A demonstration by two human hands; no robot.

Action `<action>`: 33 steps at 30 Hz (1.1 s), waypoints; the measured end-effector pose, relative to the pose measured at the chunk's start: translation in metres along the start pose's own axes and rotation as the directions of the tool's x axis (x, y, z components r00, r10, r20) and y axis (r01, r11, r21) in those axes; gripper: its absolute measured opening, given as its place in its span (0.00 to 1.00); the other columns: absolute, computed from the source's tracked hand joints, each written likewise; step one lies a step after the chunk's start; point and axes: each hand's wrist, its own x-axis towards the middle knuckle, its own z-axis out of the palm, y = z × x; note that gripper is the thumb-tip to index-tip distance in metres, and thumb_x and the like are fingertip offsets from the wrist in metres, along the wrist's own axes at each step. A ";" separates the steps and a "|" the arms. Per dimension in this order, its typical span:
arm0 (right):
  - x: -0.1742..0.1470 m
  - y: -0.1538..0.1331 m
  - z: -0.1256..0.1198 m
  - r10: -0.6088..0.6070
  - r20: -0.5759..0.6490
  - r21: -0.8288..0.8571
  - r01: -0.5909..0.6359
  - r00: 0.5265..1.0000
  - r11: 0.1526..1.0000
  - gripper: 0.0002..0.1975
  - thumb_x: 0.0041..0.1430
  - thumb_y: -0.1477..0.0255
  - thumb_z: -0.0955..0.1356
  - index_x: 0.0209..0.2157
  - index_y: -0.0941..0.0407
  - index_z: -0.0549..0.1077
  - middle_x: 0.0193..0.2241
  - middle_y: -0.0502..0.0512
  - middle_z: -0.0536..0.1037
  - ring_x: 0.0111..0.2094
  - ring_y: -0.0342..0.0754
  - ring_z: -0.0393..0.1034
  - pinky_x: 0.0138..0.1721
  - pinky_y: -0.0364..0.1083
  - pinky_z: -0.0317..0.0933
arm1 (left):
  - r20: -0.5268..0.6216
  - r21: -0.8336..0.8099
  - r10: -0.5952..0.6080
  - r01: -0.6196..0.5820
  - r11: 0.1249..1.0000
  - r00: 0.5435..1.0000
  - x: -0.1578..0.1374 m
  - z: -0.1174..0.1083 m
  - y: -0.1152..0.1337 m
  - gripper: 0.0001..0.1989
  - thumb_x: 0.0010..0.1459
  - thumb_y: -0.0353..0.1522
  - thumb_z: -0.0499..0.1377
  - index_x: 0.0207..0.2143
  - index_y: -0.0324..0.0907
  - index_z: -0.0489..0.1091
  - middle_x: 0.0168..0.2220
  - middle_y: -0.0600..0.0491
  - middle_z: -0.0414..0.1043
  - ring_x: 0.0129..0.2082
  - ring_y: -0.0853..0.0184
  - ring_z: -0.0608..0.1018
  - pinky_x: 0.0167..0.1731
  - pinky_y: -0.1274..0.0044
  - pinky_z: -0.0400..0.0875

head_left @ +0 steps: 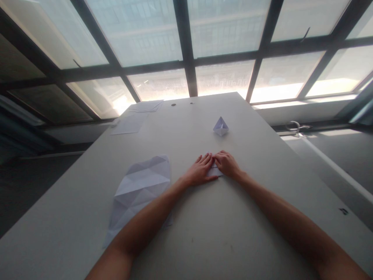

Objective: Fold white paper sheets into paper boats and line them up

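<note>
My left hand (200, 170) and my right hand (227, 163) lie side by side on the grey table (204, 225), both pressing down on a small folded white paper (215, 171). Only a sliver of that paper shows between and under the fingers. A finished paper boat (221, 126) stands a little farther away, beyond my right hand. A large creased, unfolded sheet (140, 190) lies flat to the left of my left forearm.
Flat white sheets (131, 123) and a further stack (147, 105) lie at the table's far left corner. Two small round dark spots (173, 104) sit near the far edge. Large windows rise behind the table. A window handle (294, 126) sits on the sill to the right.
</note>
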 end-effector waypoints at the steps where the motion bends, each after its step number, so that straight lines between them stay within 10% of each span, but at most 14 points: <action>1: 0.000 0.000 0.000 0.001 0.001 0.004 -0.001 1.000 1.000 0.14 0.65 0.75 0.63 0.47 0.57 0.77 0.42 0.60 0.81 0.48 0.50 0.69 0.53 0.46 0.57 | -0.006 -0.001 -0.001 0.001 1.000 1.000 0.000 -0.001 0.000 0.46 0.62 0.55 0.50 0.70 0.35 0.43 0.70 0.37 0.43 0.71 0.55 0.46 0.67 0.61 0.43; 33: -0.007 -0.014 -0.010 0.079 0.022 -0.138 -0.075 0.997 0.988 0.13 0.67 0.72 0.60 0.41 0.54 0.76 0.38 0.59 0.82 0.40 0.49 0.75 0.41 0.43 0.58 | -0.101 -0.029 0.102 -0.106 0.994 0.990 -0.002 -0.017 0.011 0.21 0.70 0.43 0.47 0.61 0.49 0.63 0.62 0.51 0.64 0.64 0.64 0.65 0.61 0.70 0.63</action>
